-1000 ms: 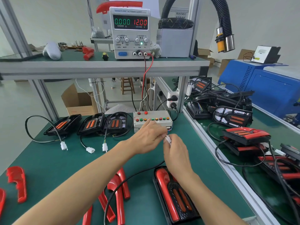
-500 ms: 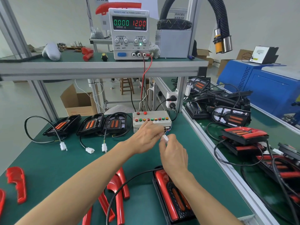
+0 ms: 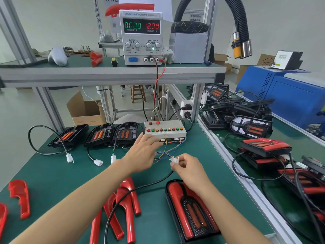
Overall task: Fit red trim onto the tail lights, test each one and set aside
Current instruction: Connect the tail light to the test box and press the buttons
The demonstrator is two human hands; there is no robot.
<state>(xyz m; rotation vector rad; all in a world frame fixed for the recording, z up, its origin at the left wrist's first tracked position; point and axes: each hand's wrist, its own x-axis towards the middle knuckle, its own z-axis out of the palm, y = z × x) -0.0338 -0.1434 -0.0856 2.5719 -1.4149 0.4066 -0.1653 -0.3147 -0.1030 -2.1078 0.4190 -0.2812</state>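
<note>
A glossy red trim sits fitted on the black, mesh-textured tail light (image 3: 190,210) lying at the near edge of the green mat (image 3: 52,173), its black cable (image 3: 137,189) curving left across the loose red trim pieces (image 3: 123,206). The right hand (image 3: 189,169) hovers above it, fingertips pinching a white plastic connector (image 3: 174,160). The left hand (image 3: 143,152) reaches toward the far grey test box (image 3: 165,130), fingers loosely curled by thin coloured wires (image 3: 165,153); whether they grip the wires I cannot tell. Bare mat lies open at left, short of three untrimmed lights (image 3: 98,134).
</note>
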